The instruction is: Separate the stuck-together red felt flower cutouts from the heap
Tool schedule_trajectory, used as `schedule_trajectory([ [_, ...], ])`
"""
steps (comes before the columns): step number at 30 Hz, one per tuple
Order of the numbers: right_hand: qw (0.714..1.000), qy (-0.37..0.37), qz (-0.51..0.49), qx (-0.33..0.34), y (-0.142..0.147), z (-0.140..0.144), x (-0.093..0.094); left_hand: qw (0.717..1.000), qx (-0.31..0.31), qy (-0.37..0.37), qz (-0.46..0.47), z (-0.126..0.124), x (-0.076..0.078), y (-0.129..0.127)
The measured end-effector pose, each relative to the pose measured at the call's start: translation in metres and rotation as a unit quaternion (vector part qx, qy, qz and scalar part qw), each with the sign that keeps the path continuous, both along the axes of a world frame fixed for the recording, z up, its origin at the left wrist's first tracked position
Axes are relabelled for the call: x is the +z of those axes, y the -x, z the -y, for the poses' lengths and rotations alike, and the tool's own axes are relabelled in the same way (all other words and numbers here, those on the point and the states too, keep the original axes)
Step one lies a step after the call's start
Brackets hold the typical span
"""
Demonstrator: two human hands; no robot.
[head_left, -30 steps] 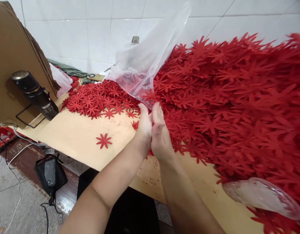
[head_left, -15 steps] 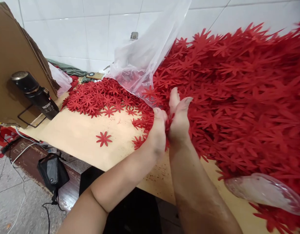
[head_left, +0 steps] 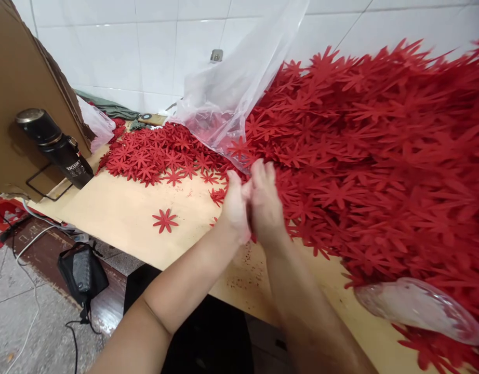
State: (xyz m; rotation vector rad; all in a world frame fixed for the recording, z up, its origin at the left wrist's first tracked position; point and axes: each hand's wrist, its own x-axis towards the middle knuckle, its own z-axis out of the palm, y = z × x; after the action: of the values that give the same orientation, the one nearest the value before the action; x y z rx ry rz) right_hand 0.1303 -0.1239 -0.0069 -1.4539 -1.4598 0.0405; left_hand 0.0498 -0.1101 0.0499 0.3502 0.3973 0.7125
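My left hand (head_left: 235,208) and my right hand (head_left: 266,205) are pressed palm to palm above the table's front part, with red flower cut-outs squeezed between them; a bit of red shows below the palms. They sit at the near edge of a huge heap of red flower cut-outs (head_left: 372,150) covering the right of the table. A lower, flatter patch of the same red flowers (head_left: 157,153) lies to the left. One single red flower (head_left: 165,220) lies alone on the tan tabletop (head_left: 118,213).
A clear plastic bag (head_left: 231,93) rises from the heap toward the tiled wall. A black vacuum flask (head_left: 54,145) leans against brown cardboard (head_left: 17,88) at left. Another clear plastic piece (head_left: 418,309) lies at lower right. A black device (head_left: 81,270) and cables sit on the floor.
My hands moved right into the heap's edge with fingers spread, then drew back left and pressed together again with cut-outs between the palms.
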Motion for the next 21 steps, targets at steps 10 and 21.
schedule_trajectory([
  [10, 0.999, 0.012, 0.049, 0.0, 0.001, 0.001, 0.025, 0.989, 0.049, -0.137, 0.018, 0.015, -0.016, -0.008],
  [21, 0.997, -0.047, 0.062, 0.009, 0.009, 0.007, 0.023, 0.995, -0.013, -0.092, 0.039, 0.011, -0.017, -0.004],
])
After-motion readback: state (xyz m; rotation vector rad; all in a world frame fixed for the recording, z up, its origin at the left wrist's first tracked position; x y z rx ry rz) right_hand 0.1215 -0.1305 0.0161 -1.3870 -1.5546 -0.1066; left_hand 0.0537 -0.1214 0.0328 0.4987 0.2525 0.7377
